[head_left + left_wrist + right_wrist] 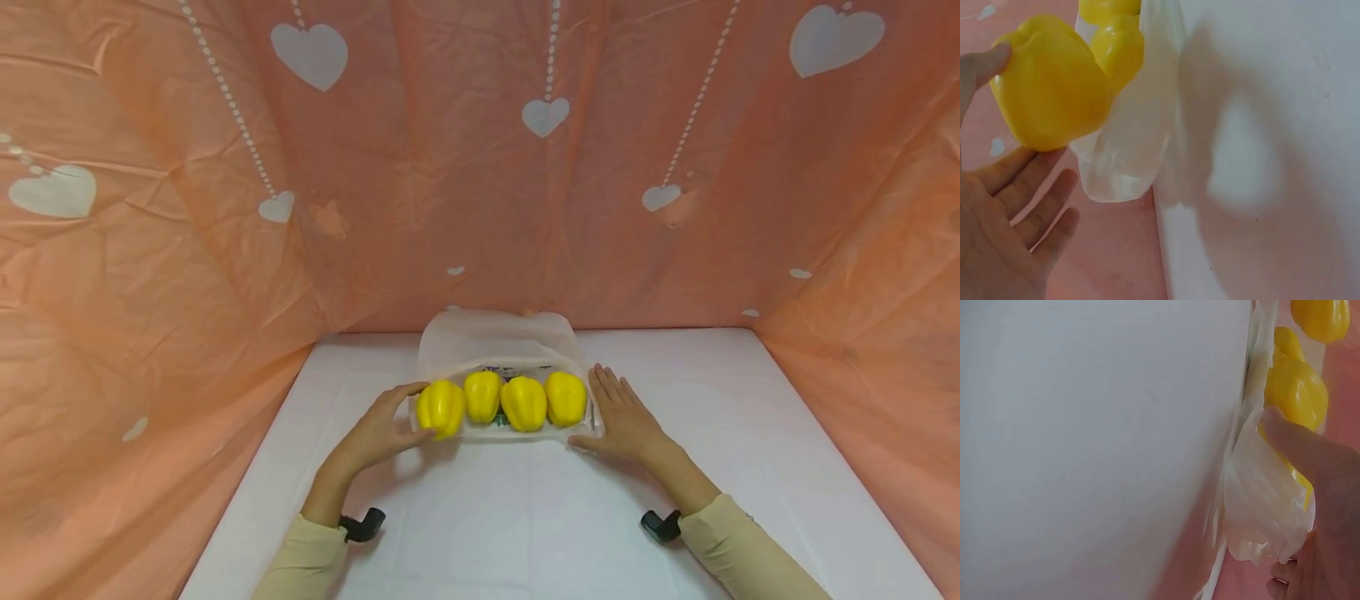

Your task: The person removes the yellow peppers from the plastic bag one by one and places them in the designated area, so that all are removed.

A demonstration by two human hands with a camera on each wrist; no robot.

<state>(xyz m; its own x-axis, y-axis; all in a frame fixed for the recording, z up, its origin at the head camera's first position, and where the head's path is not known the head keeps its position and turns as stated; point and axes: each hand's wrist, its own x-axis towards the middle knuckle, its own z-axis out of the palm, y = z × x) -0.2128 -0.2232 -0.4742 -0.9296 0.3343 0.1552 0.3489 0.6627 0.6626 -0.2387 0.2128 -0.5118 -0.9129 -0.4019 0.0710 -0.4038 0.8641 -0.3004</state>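
Between thumb and fingertips, my left hand (384, 427) holds a yellow bell pepper (441, 410) over the left end of a thin white plastic bag (495, 337). In the left wrist view this pepper (1054, 87) fills the gap between thumb and index finger, with the other fingers spread below it. Several more yellow bell peppers (524, 404) sit side by side on the bag's printed part. My right hand (626, 423) lies along the bag's right side with fingers straight. In the right wrist view its thumb touches the crumpled bag edge (1260, 506) beside a pepper (1297, 394).
The bag lies towards the back of a white-covered table (517, 517). An orange-pink cloth with white hearts (465, 200) hangs behind and along both sides. Each wrist wears a black camera mount (363, 525).
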